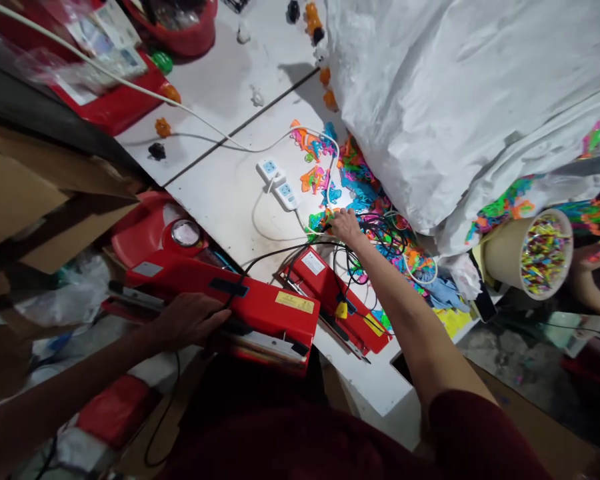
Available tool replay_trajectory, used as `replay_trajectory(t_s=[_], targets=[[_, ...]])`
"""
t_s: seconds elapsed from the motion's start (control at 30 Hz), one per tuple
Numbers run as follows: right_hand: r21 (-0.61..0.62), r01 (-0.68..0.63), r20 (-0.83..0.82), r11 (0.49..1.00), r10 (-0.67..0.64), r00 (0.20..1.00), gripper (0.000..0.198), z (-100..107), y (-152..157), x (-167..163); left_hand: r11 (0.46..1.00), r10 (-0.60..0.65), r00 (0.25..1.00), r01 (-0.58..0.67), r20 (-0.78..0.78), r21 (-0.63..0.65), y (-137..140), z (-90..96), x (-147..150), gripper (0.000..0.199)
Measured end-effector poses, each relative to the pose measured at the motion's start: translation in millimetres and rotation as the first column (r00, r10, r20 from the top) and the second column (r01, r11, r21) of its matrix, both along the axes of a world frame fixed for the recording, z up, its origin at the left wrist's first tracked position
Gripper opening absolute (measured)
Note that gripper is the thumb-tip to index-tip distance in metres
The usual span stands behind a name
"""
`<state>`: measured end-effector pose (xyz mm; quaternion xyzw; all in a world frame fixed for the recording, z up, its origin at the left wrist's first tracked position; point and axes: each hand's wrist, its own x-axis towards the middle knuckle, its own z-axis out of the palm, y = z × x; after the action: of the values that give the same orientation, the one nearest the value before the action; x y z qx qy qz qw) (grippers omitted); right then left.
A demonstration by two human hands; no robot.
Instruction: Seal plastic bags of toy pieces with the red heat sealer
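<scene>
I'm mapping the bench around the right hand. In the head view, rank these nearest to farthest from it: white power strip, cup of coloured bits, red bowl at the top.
1. White power strip, just up-left of the right hand.
2. Cup of coloured bits, far right.
3. Red bowl, top left.

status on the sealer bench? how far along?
Done: hard to tell; no finished packs are clearly in view. In hand: left hand rests on the near red sealer; right hand reaches into the coloured plastic pieces by the power strip. Left: that loose pile and the full tub.
</scene>
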<state>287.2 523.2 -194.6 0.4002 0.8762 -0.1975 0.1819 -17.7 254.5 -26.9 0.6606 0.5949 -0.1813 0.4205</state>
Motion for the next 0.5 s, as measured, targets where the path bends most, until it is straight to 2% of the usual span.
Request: replay_trajectory(t_s=[0.07,0.17,0.33,0.5], targets=[[0.015,-0.015,0.016,1.0,0.015,1.0,0.039,-6,0,-5,0.997,0.03,0.999,-0.031,-0.011,-0.073,1,2.8,2,0.054],[0.047,0.004,0.024,0.999,-0.005,1.0,0.042,-10,3,-9,0.993,0.051,0.999,-0.052,-0.012,-0.103,1,3.3,4,0.053],[0.083,0.1,0.023,0.991,-0.103,0.994,0.044,-13,5,-4,0.986,0.117,0.993,-0.117,-0.013,-0.117,0,0.7,4,0.053],[0.066,0.162,0.028,0.985,-0.164,0.986,0.04,-11,6,5,0.986,0.114,0.991,-0.122,-0.077,-0.111,-12,-9.6,-5,0.046]])
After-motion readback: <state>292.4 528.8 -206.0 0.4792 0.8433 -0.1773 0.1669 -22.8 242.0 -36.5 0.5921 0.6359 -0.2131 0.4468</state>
